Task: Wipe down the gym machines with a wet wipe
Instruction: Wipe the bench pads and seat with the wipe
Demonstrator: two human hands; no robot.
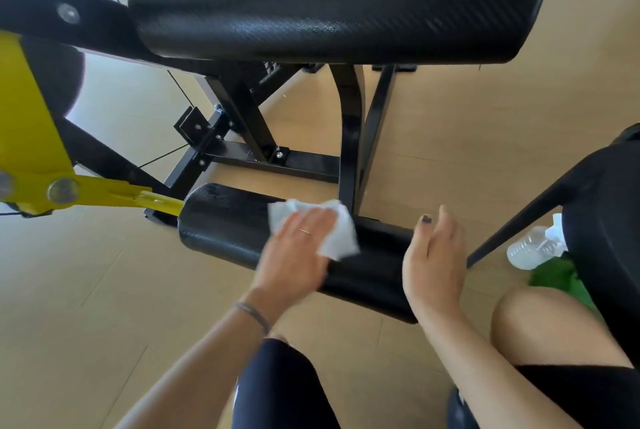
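A black padded roller point(221, 221) lies low on a yellow lever arm point(114, 195) of the gym machine. A white wet wipe point(337, 236) is spread on the roller's top. My left hand point(298, 255) presses flat on the wipe with straight fingers. My right hand point(434, 266) cups the roller's right end, thumb up; its fingers are hidden behind the pad. Above hangs a long black padded bench point(339, 9).
Black steel frame legs point(349, 138) stand behind the roller on a tan floor. A black seat edge point(609, 221) is at the right, with a clear plastic bottle point(530, 248) and something green on the floor beside it. My knees are at the bottom.
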